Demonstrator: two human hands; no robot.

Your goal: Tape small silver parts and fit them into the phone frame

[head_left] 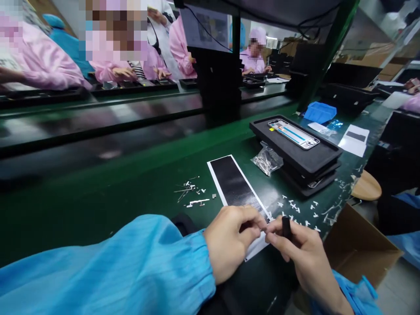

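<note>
Over the lower end of a white-edged sheet with a black strip, my left hand and my right hand meet fingertip to fingertip. Both are closed in a pinch. Whatever lies between the fingertips is too small to name. A short black piece sits across my right index finger; whether it is worn or held I cannot tell. Left of the sheet lies a loose group of thin metal strips. Small white T-shaped bits are scattered to the right. A clear bag of small metal parts rests above them.
Stacked black trays hold a phone frame on top. Behind stand a blue bin and a white card. An open cardboard box is below the table edge at right. Several co-workers in pink sit across the line.
</note>
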